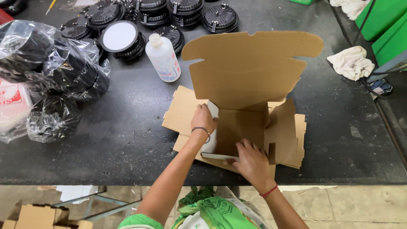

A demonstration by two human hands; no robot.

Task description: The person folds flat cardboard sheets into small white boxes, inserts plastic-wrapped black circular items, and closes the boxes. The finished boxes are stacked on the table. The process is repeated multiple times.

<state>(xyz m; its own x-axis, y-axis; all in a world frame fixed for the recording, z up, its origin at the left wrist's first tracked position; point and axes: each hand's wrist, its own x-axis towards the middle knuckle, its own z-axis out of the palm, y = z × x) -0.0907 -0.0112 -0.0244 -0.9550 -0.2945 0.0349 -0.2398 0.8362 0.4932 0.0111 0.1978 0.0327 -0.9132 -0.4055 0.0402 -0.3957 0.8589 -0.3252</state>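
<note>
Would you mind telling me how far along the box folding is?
Done: the cardboard box stands with its lid flap up. In hand: the left hand holds the left wall, the right hand presses the front. Left: the right side flap hangs loose.

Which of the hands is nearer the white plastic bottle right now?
Left. The left hand grips the cardboard box wall, just below-right of the white bottle; the right hand presses the box's front edge, farther away.
</note>
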